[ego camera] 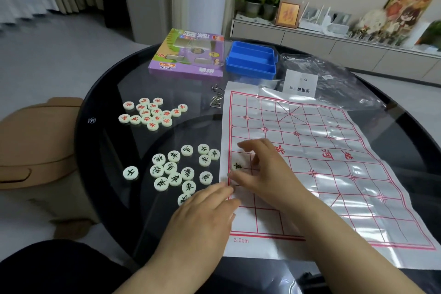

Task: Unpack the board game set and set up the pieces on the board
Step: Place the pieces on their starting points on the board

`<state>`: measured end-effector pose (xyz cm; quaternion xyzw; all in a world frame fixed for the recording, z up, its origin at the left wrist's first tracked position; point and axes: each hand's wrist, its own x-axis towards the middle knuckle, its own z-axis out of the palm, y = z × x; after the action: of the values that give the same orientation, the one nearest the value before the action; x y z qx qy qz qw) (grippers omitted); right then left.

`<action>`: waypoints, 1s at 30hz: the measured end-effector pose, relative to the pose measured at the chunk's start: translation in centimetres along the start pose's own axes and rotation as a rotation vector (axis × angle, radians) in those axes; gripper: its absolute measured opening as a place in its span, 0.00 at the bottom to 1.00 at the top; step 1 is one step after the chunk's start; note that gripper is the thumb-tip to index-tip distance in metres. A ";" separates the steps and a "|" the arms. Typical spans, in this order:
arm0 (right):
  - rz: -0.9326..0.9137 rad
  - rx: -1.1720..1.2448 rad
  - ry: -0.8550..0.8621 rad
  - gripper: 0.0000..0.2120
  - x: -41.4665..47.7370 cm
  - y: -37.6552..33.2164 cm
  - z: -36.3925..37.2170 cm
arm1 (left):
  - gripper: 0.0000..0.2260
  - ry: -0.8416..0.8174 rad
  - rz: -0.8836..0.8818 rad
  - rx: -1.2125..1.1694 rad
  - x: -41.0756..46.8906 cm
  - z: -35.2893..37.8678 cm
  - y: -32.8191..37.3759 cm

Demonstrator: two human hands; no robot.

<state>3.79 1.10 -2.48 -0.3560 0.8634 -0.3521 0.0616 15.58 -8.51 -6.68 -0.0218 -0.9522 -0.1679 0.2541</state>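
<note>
Our right fingers point(248, 144) arch spread over a black piece point(238, 164) on the board point(334, 174), at its left edge, touching it or not we cannot tell, our left fingers point(222, 190) lie flat together at that edge, with black pieces point(174, 172) and then red pieces point(152, 112) farther left on the desk point(114, 150).

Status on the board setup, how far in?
Done: blue tray empty, board spread out, pieces lying in a red group and a black group. In hand: right hand holds one black piece over the board's left edge; left hand rests at that edge. Left: every other piece, none placed yet.
</note>
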 end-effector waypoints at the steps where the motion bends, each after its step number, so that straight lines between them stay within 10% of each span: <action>1: 0.018 -0.061 0.043 0.20 0.1 -0.1 0.3 | 0.16 0.002 -0.003 0.008 0.0 -0.1 0.0; 19: -0.058 -0.004 -0.044 0.14 -0.4 0.3 -0.2 | 0.14 0.202 -0.184 -0.057 -0.4 -4.1 -3.5; 30: -0.041 -0.035 -0.012 0.12 -0.5 -0.1 0.3 | 0.31 0.004 -0.415 -0.113 -0.4 -4.4 -4.4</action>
<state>4.30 1.19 -2.72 -0.3765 0.8617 -0.3360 0.0533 17.52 -14.10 -4.65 0.1608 -0.9248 -0.2699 0.2146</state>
